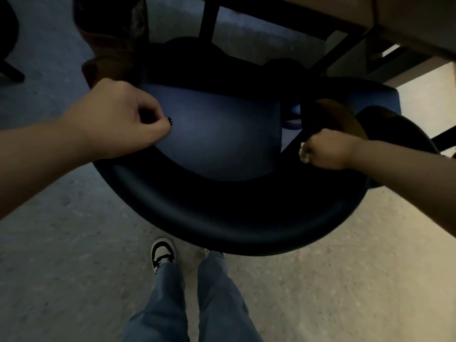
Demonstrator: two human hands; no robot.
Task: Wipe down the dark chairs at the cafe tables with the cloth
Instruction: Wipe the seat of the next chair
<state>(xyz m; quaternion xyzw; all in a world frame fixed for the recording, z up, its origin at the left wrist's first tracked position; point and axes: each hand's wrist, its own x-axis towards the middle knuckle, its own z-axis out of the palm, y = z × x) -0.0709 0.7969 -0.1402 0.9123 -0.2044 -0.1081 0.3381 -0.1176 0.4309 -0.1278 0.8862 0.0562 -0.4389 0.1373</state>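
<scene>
Gripped in the right hand (325,150), at the right end of the dark chair (222,213)'s curved backrest, a small pale cloth (304,153) is being balled up; soft and light, it is probably best held bunched. Curled fingers of the left hand (118,119) are being hooked over the backrest's left end, likely steadying a rigid, smooth shell.

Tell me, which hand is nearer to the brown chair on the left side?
Left. The left hand grips the dark chair back just below the brown chair; the right hand, holding the cloth, is across the seat.
</scene>
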